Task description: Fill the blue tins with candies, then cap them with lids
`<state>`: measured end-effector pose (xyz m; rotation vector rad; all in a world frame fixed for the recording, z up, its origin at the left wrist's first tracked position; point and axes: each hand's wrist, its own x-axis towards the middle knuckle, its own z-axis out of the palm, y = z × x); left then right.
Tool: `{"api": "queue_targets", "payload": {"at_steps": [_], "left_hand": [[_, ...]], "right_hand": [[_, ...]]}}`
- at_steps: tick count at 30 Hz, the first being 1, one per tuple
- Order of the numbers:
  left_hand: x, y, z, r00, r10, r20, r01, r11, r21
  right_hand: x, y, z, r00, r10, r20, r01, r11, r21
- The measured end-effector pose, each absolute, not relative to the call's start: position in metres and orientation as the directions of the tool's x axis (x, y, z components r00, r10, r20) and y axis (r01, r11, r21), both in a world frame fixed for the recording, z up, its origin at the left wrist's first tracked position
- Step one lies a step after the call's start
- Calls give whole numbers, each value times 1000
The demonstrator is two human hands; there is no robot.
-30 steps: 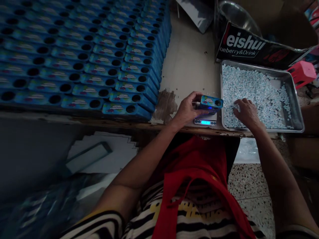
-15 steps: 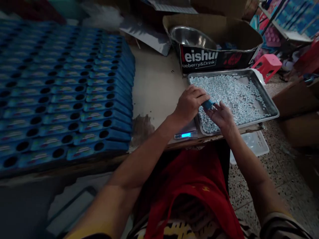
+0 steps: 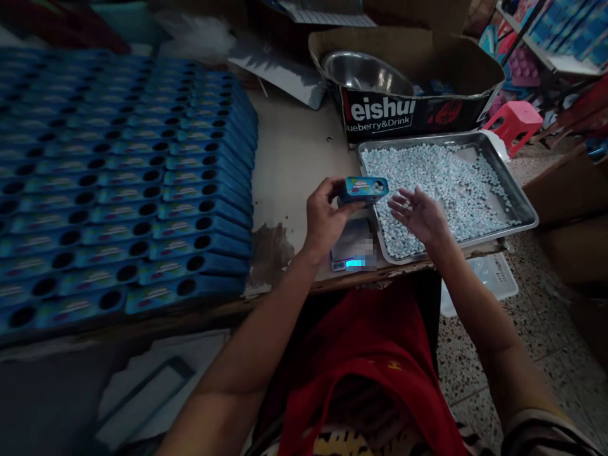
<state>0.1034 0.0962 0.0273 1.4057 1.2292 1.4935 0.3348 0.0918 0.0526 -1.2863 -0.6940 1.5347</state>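
My left hand (image 3: pixel 327 212) grips a small blue tin (image 3: pixel 365 187) by its left end, above a small digital scale (image 3: pixel 351 244) with a lit display. Pale pellets show in the round hole on the tin's top. My right hand (image 3: pixel 422 216) is over the metal tray (image 3: pixel 525 221) of white and light-blue pellets (image 3: pixel 427 164), palm up with fingers apart and just right of the tin, not touching it. Rows of similar blue tins (image 3: pixel 190 221) with dark round holes cover the table's left side.
Behind the tray stands a cut-open cardboard box (image 3: pixel 413 117) with a metal bowl (image 3: pixel 365 71) inside. A pink stool (image 3: pixel 517 123) and brown cartons (image 3: pixel 555 183) are at the right. A translucent plastic lid (image 3: pixel 494 282) lies below the table edge (image 3: pixel 228 307).
My left hand has moved left and turned the tin level, its top now facing up. My right hand has come away from the tin, and its fingers have spread.
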Motion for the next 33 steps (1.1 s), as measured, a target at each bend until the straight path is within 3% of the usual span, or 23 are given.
{"api": "queue_targets", "payload": {"at_steps": [2, 4, 7, 12, 18, 22, 29, 33], "left_hand": [[89, 82, 22, -138, 967, 214, 13, -214, 977], [78, 65, 12, -141, 979, 146, -34, -152, 988], [69, 45, -6, -143, 987, 78, -81, -90, 993], [71, 31, -25, -149, 986, 75, -140, -97, 985], [53, 28, -25, -127, 988, 86, -155, -105, 982], [36, 20, -22, -231, 970, 77, -128, -108, 986], [23, 7, -3, -351, 930, 110, 6, -115, 993], [21, 8, 5, -325, 934, 148, 44, -142, 989]], "right_hand": [[344, 92, 59, 121, 978, -173, 67, -182, -981], [356, 95, 63, 165, 984, 69, 410, -5, -912], [369, 99, 59, 149, 962, 230, 635, 85, -768], [370, 91, 47, -40, 979, 199, 745, 162, -647], [365, 79, 48, -206, 967, 152, 947, 236, -218], [356, 84, 49, -281, 959, 37, 956, 283, -77], [336, 98, 57, -227, 971, -75, 974, 225, -25], [344, 98, 66, -166, 986, -28, 976, 161, -146]]}}
